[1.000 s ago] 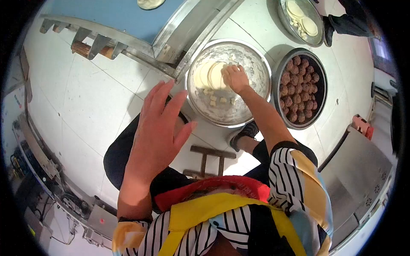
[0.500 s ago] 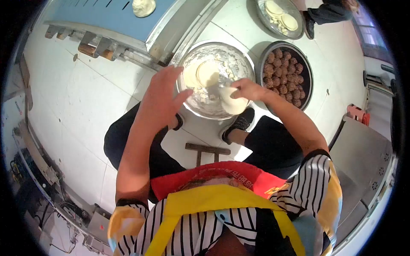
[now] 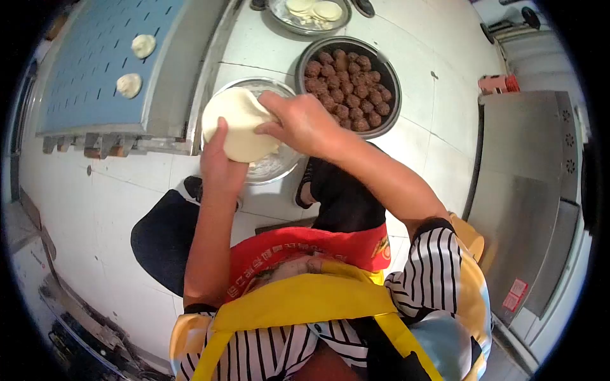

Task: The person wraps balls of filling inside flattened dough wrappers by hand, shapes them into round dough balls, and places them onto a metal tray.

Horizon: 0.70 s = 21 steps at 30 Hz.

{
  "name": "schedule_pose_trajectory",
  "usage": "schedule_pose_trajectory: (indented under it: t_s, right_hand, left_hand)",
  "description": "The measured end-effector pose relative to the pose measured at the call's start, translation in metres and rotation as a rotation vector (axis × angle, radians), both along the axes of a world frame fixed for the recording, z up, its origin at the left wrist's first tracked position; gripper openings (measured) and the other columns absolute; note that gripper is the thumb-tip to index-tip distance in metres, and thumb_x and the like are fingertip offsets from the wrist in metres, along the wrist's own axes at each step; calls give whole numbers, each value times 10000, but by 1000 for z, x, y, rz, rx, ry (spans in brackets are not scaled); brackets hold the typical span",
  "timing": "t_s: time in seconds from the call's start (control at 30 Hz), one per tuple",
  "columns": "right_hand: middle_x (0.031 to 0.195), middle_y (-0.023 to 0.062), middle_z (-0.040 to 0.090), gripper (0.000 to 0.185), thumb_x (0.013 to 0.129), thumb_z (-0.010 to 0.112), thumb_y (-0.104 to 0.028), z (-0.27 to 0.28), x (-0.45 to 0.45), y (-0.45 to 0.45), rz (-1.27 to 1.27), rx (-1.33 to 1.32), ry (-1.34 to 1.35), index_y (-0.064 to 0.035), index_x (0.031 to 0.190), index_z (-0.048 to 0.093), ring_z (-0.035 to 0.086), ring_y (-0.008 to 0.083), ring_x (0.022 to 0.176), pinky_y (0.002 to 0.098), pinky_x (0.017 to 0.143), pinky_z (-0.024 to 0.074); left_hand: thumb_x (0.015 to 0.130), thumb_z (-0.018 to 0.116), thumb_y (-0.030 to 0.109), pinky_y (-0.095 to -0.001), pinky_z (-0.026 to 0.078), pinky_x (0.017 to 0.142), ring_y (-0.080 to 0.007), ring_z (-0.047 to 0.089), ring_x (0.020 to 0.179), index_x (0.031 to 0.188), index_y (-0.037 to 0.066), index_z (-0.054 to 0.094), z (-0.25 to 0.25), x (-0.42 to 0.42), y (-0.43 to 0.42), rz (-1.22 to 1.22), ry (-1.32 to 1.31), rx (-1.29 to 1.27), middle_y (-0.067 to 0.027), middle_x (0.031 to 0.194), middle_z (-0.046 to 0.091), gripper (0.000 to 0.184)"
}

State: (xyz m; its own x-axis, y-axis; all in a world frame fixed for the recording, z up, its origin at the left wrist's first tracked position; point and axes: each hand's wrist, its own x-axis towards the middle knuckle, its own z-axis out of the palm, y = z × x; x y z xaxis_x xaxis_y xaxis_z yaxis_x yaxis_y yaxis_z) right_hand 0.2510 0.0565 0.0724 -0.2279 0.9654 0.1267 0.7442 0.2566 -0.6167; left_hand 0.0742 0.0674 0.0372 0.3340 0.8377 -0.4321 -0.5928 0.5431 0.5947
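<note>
A round, flat dough wrapper [image 3: 236,130] is held up above the metal basin [image 3: 277,173], hiding much of it. My left hand [image 3: 222,162] supports the wrapper from below, its thumb lying over the near face and its other fingers hidden behind. With fingers and thumb closed, my right hand [image 3: 302,120] pinches the wrapper's right edge. Flour coats the visible inside of the basin. Just beyond my right hand stands a dark round tub of brown filling balls [image 3: 346,89].
At upper left, two pale dough buns [image 3: 143,46] sit on a blue slotted tray [image 3: 89,76]. A second metal bowl [image 3: 343,24] with dough rounds is at the top. A stainless-steel cabinet [image 3: 518,165] stands on the right. My knees flank the basin.
My right hand has lifted the dough wrapper from the basin, and my left hand has come under it. The view has shifted, showing more of the blue tray.
</note>
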Motion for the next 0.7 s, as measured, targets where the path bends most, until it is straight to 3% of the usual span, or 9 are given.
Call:
schedule_pose_trajectory:
  t_s: [0.07,0.13,0.17,0.2,0.23,0.33,0.43,0.63,0.7]
  right_hand:
    - [717,103,646,371,815,707,-223,12,38,6,-103,-391,269,-34,1099,562,624,164,586,301,523,496]
    - [786,45,645,268,859,667,-190,-26,100,16,-430,-399,570,-11,1046,596,606,98,629,233,539,486]
    - [782,53,644,273,860,667,-212,-59,137,17,-551,-375,526,-3,1025,605,600,117,649,253,590,490]
    - [868,157,680,421,813,689,-368,-109,180,14,-644,-278,65,0,1008,629,663,258,795,355,715,511]
    - [950,203,667,495,809,667,-425,-152,214,5,-676,-488,74,12,1038,624,645,326,920,406,815,489]
    - [1060,202,649,511,792,681,-451,-225,246,-34,-678,-764,-321,-17,1056,638,592,319,1066,423,852,486]
    - [1045,193,654,551,782,691,-472,-278,243,-60,-723,-776,-541,-26,1100,626,614,321,1029,430,864,477]
    - [1223,144,596,680,755,662,-577,-333,235,-55,-797,-923,-808,-109,1237,562,405,329,1287,521,992,344]
    - [1164,166,623,731,731,691,-537,-335,238,-58,-803,-891,-714,-86,1280,519,516,319,1180,499,955,379]
  left_hand:
    - [990,423,325,-464,369,1044,-302,461,1230,1376,13,345,-1,3,6,5,-104,-21,-168,1342,464,503]
    - [988,440,276,-493,341,1066,-319,431,1258,1392,14,316,-15,-7,14,-10,-274,-29,-178,1371,430,497]
    - [988,437,271,-503,326,1074,-323,417,1270,1395,16,311,-20,-9,18,16,-303,-56,-180,1382,418,497]
    - [988,434,267,-513,311,1081,-327,403,1283,1398,17,307,-25,-11,21,42,-328,-88,-181,1393,405,497]
    - [988,431,263,-524,296,1089,-331,389,1295,1401,19,303,-30,-12,22,67,-350,-123,-182,1404,393,496]
    - [992,414,267,-514,271,1097,-317,376,1306,1394,22,328,-51,-13,26,62,-447,-168,-163,1402,408,479]
    - [998,394,297,-508,248,1109,-312,367,1314,1391,39,350,-67,-7,26,-3,-528,-171,-145,1408,409,473]
    - [1005,367,348,-479,251,1113,-293,379,1308,1378,58,388,-84,14,23,-87,-540,-259,-125,1396,430,472]
    - [1000,378,363,-481,259,1109,-293,383,1307,1378,56,388,-88,19,23,-68,-492,-314,-128,1400,429,487]
